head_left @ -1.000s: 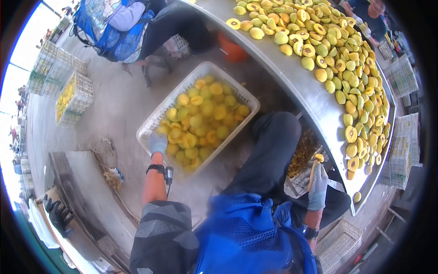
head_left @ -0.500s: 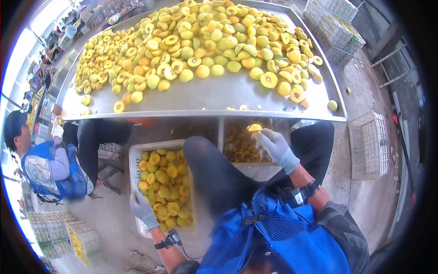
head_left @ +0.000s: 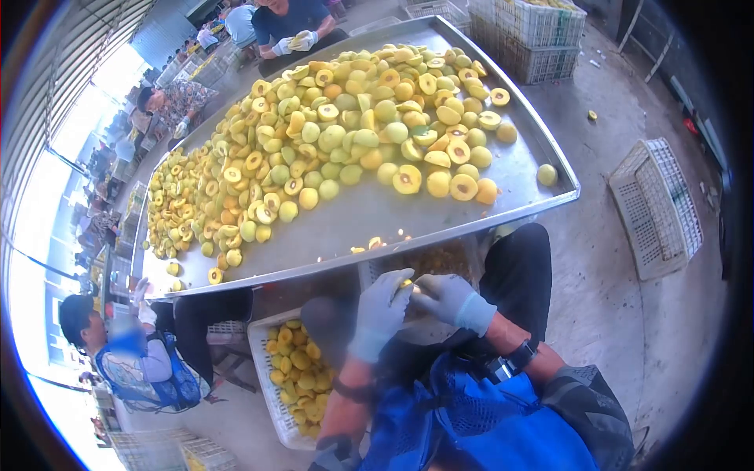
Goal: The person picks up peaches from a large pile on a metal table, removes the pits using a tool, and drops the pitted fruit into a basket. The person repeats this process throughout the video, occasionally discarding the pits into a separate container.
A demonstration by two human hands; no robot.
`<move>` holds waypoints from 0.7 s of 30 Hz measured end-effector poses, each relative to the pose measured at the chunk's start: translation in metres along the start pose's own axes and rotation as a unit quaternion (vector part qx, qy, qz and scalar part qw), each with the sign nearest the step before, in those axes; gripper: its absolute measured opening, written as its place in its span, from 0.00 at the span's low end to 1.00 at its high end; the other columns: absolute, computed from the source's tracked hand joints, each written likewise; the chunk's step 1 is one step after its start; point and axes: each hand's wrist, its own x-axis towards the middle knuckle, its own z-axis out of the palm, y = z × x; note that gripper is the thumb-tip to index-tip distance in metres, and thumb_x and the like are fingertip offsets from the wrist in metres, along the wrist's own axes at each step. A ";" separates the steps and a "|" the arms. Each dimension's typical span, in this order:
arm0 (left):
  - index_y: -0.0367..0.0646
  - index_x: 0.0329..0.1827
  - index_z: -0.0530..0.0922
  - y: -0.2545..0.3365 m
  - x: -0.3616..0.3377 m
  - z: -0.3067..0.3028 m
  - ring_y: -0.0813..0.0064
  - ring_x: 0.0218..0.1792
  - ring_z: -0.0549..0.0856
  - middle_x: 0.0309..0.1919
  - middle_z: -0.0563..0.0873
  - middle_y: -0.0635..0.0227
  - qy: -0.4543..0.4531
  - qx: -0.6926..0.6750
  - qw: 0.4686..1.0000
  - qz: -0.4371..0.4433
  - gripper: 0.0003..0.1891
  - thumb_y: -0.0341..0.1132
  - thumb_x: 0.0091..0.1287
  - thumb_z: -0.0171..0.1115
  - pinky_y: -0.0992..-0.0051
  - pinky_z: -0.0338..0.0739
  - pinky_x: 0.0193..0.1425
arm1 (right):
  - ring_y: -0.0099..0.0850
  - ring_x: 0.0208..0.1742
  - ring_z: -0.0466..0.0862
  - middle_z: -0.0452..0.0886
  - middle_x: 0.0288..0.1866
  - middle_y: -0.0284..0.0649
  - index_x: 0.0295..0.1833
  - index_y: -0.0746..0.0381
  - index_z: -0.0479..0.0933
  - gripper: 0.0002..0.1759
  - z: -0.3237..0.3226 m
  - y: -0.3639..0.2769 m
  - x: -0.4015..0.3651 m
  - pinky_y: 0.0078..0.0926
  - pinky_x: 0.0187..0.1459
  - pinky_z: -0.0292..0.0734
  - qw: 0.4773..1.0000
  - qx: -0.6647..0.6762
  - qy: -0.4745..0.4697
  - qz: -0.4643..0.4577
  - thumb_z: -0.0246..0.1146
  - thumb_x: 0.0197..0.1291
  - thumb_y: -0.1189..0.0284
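Observation:
Both of my gloved hands are close together just below the table's near edge. My left hand [head_left: 380, 312] has its fingers closed around a small yellow piece of peach [head_left: 406, 283], mostly hidden by the glove. My right hand [head_left: 454, 302] is pinched beside it, fingertips turned toward the piece; whatever it grips is hidden. Halved yellow peaches [head_left: 338, 149] lie heaped on the metal table [head_left: 345, 224] in front. Below and left of my hands, a white crate [head_left: 263, 385] holds more peach halves [head_left: 301, 361], partly covered by my left arm and knee.
Under the table edge sits a bin of brownish scraps [head_left: 444, 261]. An upright white crate [head_left: 658, 208] stands on the floor at right, with stacked crates [head_left: 528, 35] behind. A co-worker [head_left: 145, 353] sits at left; another person's hands [head_left: 292, 43] are across the table.
My left hand has left the crate's side and come up to my right hand, which has moved slightly down. The view has swung left and tilted, bringing people across the table into sight.

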 end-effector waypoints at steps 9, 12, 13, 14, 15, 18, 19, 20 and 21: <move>0.43 0.56 0.86 -0.003 0.015 0.046 0.59 0.55 0.89 0.53 0.90 0.60 0.100 0.177 0.977 0.067 0.11 0.34 0.74 0.64 0.65 0.83 0.60 | 0.56 0.48 0.86 0.87 0.42 0.54 0.49 0.59 0.83 0.22 -0.022 0.038 -0.007 0.49 0.50 0.79 0.989 0.024 -0.081 0.121 0.59 0.73 0.51; 0.41 0.56 0.86 0.002 0.029 0.041 0.57 0.55 0.89 0.53 0.90 0.57 0.105 0.175 0.979 0.030 0.12 0.36 0.74 0.64 0.64 0.82 0.62 | 0.56 0.48 0.86 0.87 0.43 0.54 0.51 0.60 0.83 0.22 -0.026 0.047 -0.008 0.50 0.49 0.79 0.980 0.113 -0.047 0.156 0.59 0.73 0.51; 0.40 0.56 0.86 0.001 0.035 0.039 0.57 0.56 0.89 0.52 0.90 0.55 0.118 0.181 0.976 0.013 0.13 0.37 0.74 0.64 0.63 0.82 0.62 | 0.56 0.48 0.86 0.88 0.43 0.54 0.51 0.60 0.83 0.22 -0.025 0.050 -0.007 0.50 0.49 0.79 0.978 0.124 -0.035 0.165 0.59 0.73 0.51; 0.40 0.56 0.86 0.000 0.045 0.036 0.56 0.56 0.89 0.52 0.90 0.54 0.131 0.186 0.974 0.000 0.14 0.38 0.75 0.65 0.63 0.82 0.62 | 0.56 0.48 0.86 0.88 0.43 0.53 0.52 0.60 0.83 0.22 -0.025 0.054 -0.005 0.50 0.49 0.79 0.975 0.135 -0.020 0.173 0.59 0.73 0.52; 0.38 0.57 0.85 -0.003 0.054 0.032 0.52 0.57 0.88 0.53 0.89 0.49 0.148 0.154 0.976 -0.034 0.17 0.41 0.74 0.65 0.61 0.80 0.64 | 0.56 0.48 0.86 0.88 0.42 0.54 0.52 0.60 0.83 0.22 -0.026 0.056 -0.005 0.50 0.49 0.79 0.972 0.156 -0.013 0.177 0.59 0.73 0.52; 0.39 0.60 0.84 0.004 0.094 0.020 0.50 0.57 0.87 0.54 0.89 0.48 0.121 0.200 0.966 -0.115 0.18 0.42 0.75 0.62 0.60 0.79 0.64 | 0.57 0.47 0.86 0.87 0.42 0.56 0.52 0.61 0.82 0.22 -0.027 0.060 -0.008 0.50 0.48 0.79 0.969 0.164 0.009 0.182 0.59 0.73 0.52; 0.36 0.62 0.83 -0.012 0.108 0.020 0.47 0.57 0.87 0.53 0.89 0.46 0.125 0.167 0.972 -0.104 0.22 0.44 0.73 0.63 0.58 0.78 0.64 | 0.57 0.47 0.86 0.87 0.41 0.57 0.52 0.61 0.82 0.22 -0.026 0.062 -0.008 0.50 0.48 0.80 0.974 0.135 0.018 0.181 0.59 0.73 0.53; 0.35 0.62 0.83 -0.038 0.125 0.025 0.47 0.56 0.87 0.53 0.88 0.45 0.131 0.150 0.974 -0.108 0.24 0.47 0.72 0.63 0.57 0.78 0.64 | 0.57 0.47 0.86 0.87 0.41 0.58 0.52 0.62 0.82 0.22 -0.025 0.065 -0.008 0.50 0.48 0.80 0.978 0.106 0.028 0.179 0.59 0.73 0.53; 0.34 0.62 0.82 -0.069 0.142 0.029 0.46 0.56 0.87 0.53 0.88 0.44 0.137 0.135 0.975 -0.111 0.27 0.49 0.72 0.64 0.57 0.78 0.63 | 0.52 0.42 0.87 0.87 0.38 0.54 0.53 0.62 0.81 0.21 -0.022 0.067 -0.009 0.46 0.44 0.80 0.980 0.101 0.051 0.163 0.60 0.73 0.54</move>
